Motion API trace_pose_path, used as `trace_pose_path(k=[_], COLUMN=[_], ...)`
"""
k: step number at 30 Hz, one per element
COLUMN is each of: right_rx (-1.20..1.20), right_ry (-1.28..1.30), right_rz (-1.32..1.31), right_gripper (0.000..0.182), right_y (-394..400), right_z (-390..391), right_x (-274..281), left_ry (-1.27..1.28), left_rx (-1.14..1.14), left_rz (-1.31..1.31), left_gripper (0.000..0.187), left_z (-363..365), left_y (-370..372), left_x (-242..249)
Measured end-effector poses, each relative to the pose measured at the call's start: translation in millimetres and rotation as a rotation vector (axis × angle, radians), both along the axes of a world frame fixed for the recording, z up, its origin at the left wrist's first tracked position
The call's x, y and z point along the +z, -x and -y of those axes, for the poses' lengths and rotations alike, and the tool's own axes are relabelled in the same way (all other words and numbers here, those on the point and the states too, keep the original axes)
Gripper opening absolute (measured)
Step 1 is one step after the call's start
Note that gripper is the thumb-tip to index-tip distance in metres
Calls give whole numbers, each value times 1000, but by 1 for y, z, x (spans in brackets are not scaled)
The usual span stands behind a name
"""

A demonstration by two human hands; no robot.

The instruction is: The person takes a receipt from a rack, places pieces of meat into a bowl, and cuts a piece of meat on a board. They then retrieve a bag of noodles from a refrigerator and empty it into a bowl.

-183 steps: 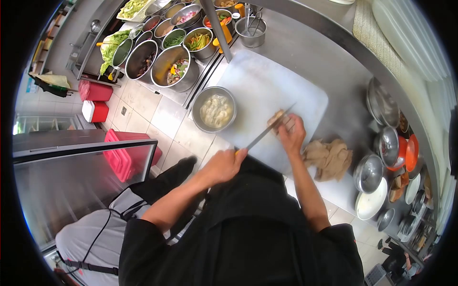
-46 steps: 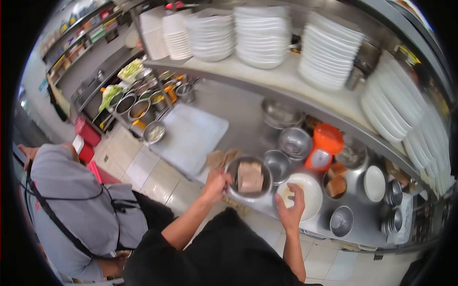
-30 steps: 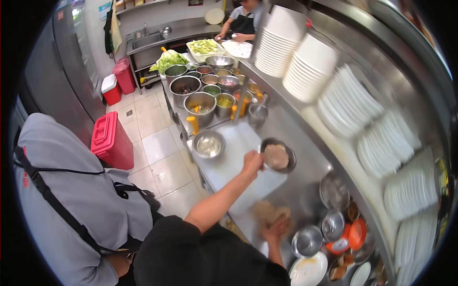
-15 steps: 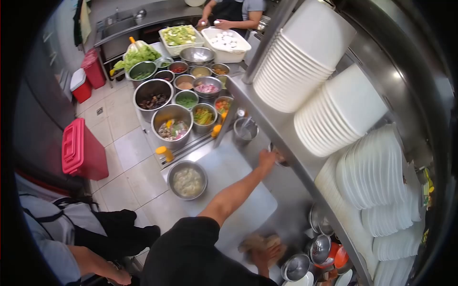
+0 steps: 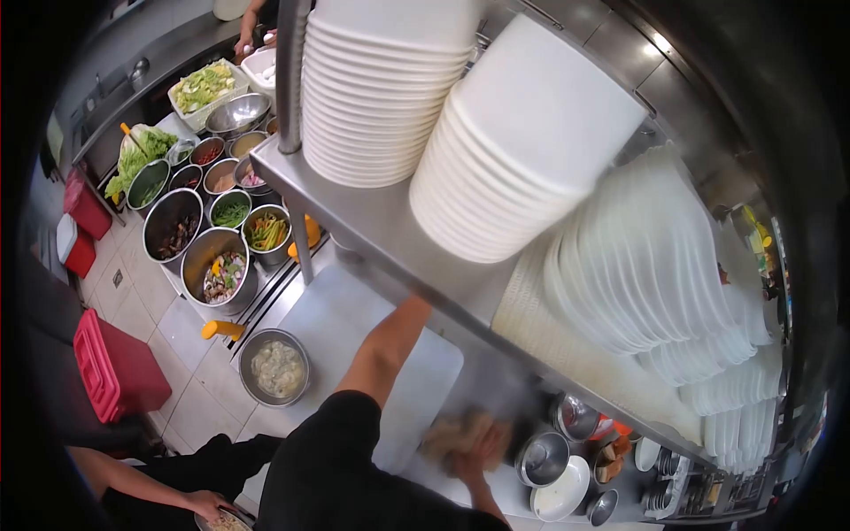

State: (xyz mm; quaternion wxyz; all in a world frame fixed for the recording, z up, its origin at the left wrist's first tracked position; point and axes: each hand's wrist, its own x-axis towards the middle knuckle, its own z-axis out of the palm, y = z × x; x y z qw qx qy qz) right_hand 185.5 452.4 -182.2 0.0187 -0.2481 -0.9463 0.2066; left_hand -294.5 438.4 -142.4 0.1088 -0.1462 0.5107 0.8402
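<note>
My left arm (image 5: pixel 390 345) stretches across the white board (image 5: pixel 323 310), and its hand is hidden under the metal shelf. A bunched brown cloth (image 5: pixel 440 440) lies on the steel counter (image 5: pixel 506 487). My right hand (image 5: pixel 481 447) holds the cloth against the counter; the fingers are slightly blurred. Left of the board stands a metal bowl (image 5: pixel 274 367) with pale, wet pieces in it. Two metal bowls (image 5: pixel 543 459) and a white oval dish (image 5: pixel 560 489) are just right of my right hand.
The metal shelf (image 5: pixel 354 232) overhangs the counter, bearing white container stacks (image 5: pixel 522 150) and plates (image 5: pixel 633 265). Several ingredient bowls (image 5: pixel 268 228) stand at the upper left. A co-worker's hand (image 5: pixel 211 504) is at the lower left; another person's arm (image 5: pixel 251 25) is at the back. A red bin (image 5: pixel 119 363) stands on the floor.
The view has shifted, bringing the shelf across the middle. My left hand, visible before near a container under the shelf, is now hidden. My right hand remains on the cloth.
</note>
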Motion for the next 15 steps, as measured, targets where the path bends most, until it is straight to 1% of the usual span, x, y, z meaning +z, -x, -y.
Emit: trace_pose_path(k=[5, 7, 8, 9, 10, 11, 12, 13, 14, 15], right_rx=[-6, -22, -25, -26, -24, -29, -34, -39, -40, -40], right_ry=[-15, -24, -49, -74, -100, -103, -106, -107, -135, -164], right_rz=[-21, 0, 18, 34, 51, 46, 42, 41, 52, 61], right_gripper=[100, 99, 98, 97, 96, 94, 93, 91, 91, 90], right_y=[-4, -4, -3, -1, 1, 2, 3, 2, 0, -1], right_z=[1, 4, 4, 5, 5, 6, 7, 8, 7, 5], right_x=[0, -5, -7, -5, -3, 0, 2, 2, -4, -14], left_ry=[79, 158, 256, 394, 545, 678, 723, 717, 650, 391], left_rx=[-23, -19, 0, 38, 93, 155, 118, 39, -117, -591], left_rz=[-35, -64, -115, -219, -384, -614, -886, -1158, -1308, -1071], left_gripper=[22, 22, 23, 23, 23, 23, 23, 24, 24, 27], left_z=[-5, -3, -5, -8, -11, -15, -17, -15, -9, 7], left_y=[-5, -11, -17, -29, -46, -66, -87, -112, -137, -169], left_x=[-4, -5, -4, -4, -5, -6, -6, -5, -6, -6])
